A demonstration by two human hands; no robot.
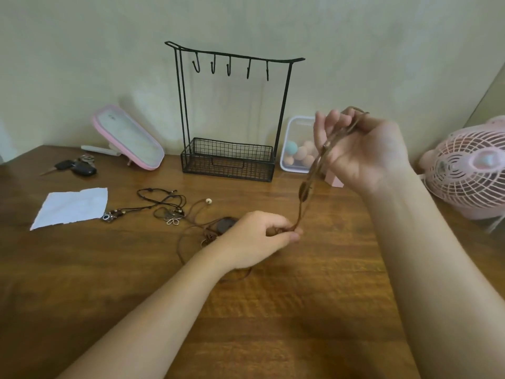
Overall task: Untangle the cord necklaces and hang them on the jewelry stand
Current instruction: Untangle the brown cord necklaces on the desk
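1. The right hand (363, 151) is raised above the table (300, 310), palm turned toward the camera, its fingers curled round the top of a brown cord necklace (308, 184).
2. The left hand (259, 236) sits low, just over the tabletop, and pinches the bottom of the same necklace between thumb and fingertips, so the cord runs taut on a slant between the two hands.
3. Small beads or knots show along the stretched cord (motion blur keeps me from telling which).
4. Beneath and behind the left hand lie more loose brown cords, with a dark oval pendant (225, 224) beside the knuckles and a pale bead (208, 200) a little farther back.
5. To the left of these, a tangle of black cord necklaces (161, 199) rests on the wood, carrying a flower-shaped pendant (172, 220) and a square pendant (110, 216).
6. The jewelry stand (228, 160), black wire with a row of hooks over a mesh basket, stands upright against the wall, behind the necklaces and well apart from both hands.
7. A pink-framed mirror (128, 138) leans to the stand's left, with keys (79, 166) and a sheet of paper (71, 207) in front of it.
8. A clear container (296, 157) of rounded sponges sits to the stand's right, partly behind the right hand, and a pink fan (470, 165) stands at the far right edge.
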